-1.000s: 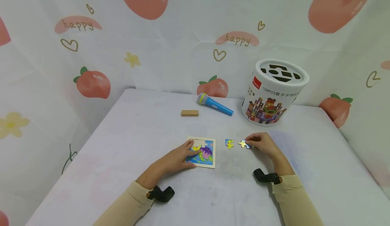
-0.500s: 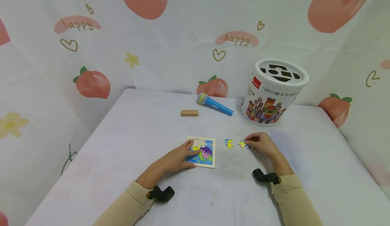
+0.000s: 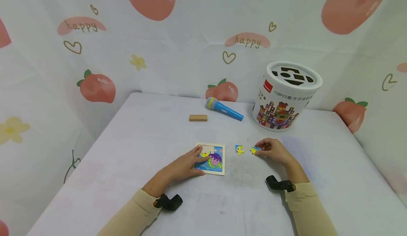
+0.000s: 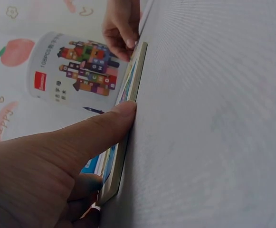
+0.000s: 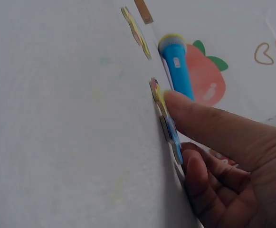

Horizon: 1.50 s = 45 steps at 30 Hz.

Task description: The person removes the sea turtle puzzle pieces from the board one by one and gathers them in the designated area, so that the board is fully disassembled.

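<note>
On the table lies a small wooden jigsaw puzzle board (image 3: 223,163) with a pale frame and a blue, purple and yellow picture. My left hand (image 3: 184,165) rests on its left side, fingers spread over the picture and thumb (image 4: 123,111) pressing the near edge. To the right, my right hand (image 3: 273,151) pinches a yellow and blue puzzle piece (image 3: 254,150) between thumb and fingers; the right wrist view shows this piece (image 5: 172,135) from its edge, close over the table. A second yellow and blue piece (image 3: 239,150) lies between the board and my right hand.
A wooden block (image 3: 198,118) and a blue toy microphone (image 3: 227,110) lie behind the board. At the back right stands a large white tub (image 3: 279,103) with a slotted lid. A peach-print cloth (image 3: 178,52) hangs along the table's far side.
The puzzle piece in my right hand has turned and lost its bright glare, its yellow and blue face now showing. The left hand, board and second piece have stayed put.
</note>
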Each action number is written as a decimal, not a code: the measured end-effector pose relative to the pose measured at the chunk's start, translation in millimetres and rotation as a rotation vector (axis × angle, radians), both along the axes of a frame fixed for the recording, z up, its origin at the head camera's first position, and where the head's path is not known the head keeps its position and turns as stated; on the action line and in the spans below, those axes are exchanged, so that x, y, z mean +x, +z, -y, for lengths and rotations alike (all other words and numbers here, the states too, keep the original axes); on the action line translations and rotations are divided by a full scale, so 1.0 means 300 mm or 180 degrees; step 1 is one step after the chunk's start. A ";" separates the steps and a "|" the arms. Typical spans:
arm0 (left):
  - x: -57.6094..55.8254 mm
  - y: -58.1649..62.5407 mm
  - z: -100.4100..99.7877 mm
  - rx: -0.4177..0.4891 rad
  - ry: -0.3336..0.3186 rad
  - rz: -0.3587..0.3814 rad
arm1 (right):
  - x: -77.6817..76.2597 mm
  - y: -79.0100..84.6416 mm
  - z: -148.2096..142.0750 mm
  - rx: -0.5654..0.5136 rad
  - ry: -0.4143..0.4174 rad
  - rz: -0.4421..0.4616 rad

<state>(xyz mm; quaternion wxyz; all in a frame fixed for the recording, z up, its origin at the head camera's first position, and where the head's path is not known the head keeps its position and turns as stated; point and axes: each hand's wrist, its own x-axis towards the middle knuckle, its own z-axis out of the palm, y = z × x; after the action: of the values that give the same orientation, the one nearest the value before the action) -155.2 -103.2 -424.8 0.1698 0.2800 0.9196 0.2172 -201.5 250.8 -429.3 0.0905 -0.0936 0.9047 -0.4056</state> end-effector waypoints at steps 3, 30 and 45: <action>-0.001 -0.001 0.000 0.0000 0.0011 -0.0010 | 0.002 0.000 -0.010 -0.0080 0.0140 -0.0020; -0.001 0.024 -0.009 -0.0061 -0.0171 -0.0177 | -0.010 0.043 0.007 0.0107 0.0150 0.0204; -0.009 0.029 -0.056 -0.0067 -0.0242 -0.0214 | -0.031 0.069 0.113 0.0006 0.0283 0.0214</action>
<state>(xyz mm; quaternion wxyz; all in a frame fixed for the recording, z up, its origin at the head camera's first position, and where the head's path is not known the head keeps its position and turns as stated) -157.8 -86.4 -416.2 0.1498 0.3201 0.9157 0.1913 -210.8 216.9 -408.6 0.1389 -0.1199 0.8965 -0.4032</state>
